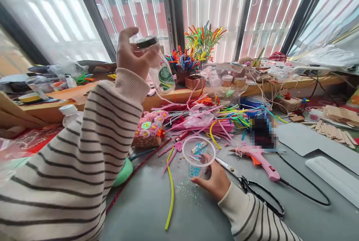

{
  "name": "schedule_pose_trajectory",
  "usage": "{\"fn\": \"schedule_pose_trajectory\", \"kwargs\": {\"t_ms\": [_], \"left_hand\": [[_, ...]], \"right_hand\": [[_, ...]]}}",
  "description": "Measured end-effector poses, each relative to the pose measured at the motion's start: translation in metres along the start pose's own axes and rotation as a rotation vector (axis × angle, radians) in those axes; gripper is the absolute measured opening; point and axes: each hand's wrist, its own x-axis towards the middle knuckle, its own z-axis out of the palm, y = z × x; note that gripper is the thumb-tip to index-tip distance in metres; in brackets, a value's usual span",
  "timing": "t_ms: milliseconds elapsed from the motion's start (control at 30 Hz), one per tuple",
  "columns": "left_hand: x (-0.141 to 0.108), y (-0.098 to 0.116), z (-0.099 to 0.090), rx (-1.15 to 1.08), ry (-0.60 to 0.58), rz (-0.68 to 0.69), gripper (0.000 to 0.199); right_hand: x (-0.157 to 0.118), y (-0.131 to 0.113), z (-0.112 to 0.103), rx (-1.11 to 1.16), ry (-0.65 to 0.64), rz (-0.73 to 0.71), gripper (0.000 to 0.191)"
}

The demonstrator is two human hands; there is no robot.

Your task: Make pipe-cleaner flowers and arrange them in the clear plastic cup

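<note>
1. My left hand (134, 52) is raised in front of the window, fingers wrapped around the upper part of a clear bottle (165, 78) with a green round logo, just below its dark lid (147, 42). The bottle leans, lid toward the upper left and base toward the lower right.

2. My right hand (215, 181) is low over the grey tabletop (134, 211), grasping a clear disposable cup (194, 170) with blue print, thumb on the near side. Its mouth faces up; I can't tell whether its base touches the table.

3. The cup looks like thin plastic, so I judge it light, springy and easily dented. A loose grip low on the wall suits it; squeezing near the wide rim could buckle it.

4. The bottle seems stiffer, light too, and its smooth wall may be slippery. The narrower part under the lid gives my fingers the best purchase. I can't make out what is inside.

5. Glitter (182, 190) is scattered just in front of the cup; grains on my fingertips could weaken my hold. Black-handled scissors (246, 187) lie just beside my right hand, and a pink glue gun (262, 162) lies beyond them.
</note>
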Motion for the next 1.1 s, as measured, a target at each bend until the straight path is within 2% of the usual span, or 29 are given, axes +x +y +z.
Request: {"fn": "schedule_pose_trajectory", "kwargs": {"t_ms": [33,167,267,400,500,600,733,833,933,1033,1100], "left_hand": [[-0.015,0.006,-0.013,-0.043,0.039,-0.019,0.051],[-0.094,0.027,-0.057,-0.173,-0.004,-0.071,0.052],[-0.164,0.040,-0.077,-0.244,-0.106,-0.286,0.050],[-0.246,0.047,-0.078,-0.267,-0.295,-0.503,0.053],[-0.282,0.043,-0.068,-0.255,-0.273,-0.594,0.055],[-0.290,0.032,-0.058,-0.212,-0.222,-0.554,0.052],[-0.279,0.013,-0.053,-0.160,-0.191,-0.484,0.054],[-0.274,0.003,-0.049,-0.141,-0.207,-0.484,0.054],[-0.275,-0.001,-0.045,-0.187,-0.261,-0.519,0.053],[-0.281,-0.005,-0.041,-0.257,-0.404,-0.566,0.043],[-0.285,-0.007,-0.040,-0.270,-0.429,-0.593,0.037]], "right_hand": [[0.000,0.000,0.000,-0.005,-0.008,-0.014,0.075],[0.003,-0.002,0.000,-0.043,0.017,-0.071,0.070],[0.004,-0.004,-0.002,-0.066,0.058,-0.093,0.070],[0.001,-0.007,-0.006,-0.101,0.066,-0.188,0.060],[-0.002,-0.007,-0.005,-0.077,0.000,-0.223,0.061],[-0.003,-0.006,-0.002,-0.079,-0.048,-0.192,0.064],[0.001,-0.003,0.001,-0.097,-0.074,-0.188,0.066],[0.003,-0.001,0.001,-0.107,-0.076,-0.195,0.071],[0.002,0.001,0.003,-0.103,-0.067,-0.205,0.076],[-0.001,0.003,0.003,-0.101,-0.051,-0.228,0.084],[-0.004,0.001,0.000,-0.108,-0.011,-0.275,0.090]]}}
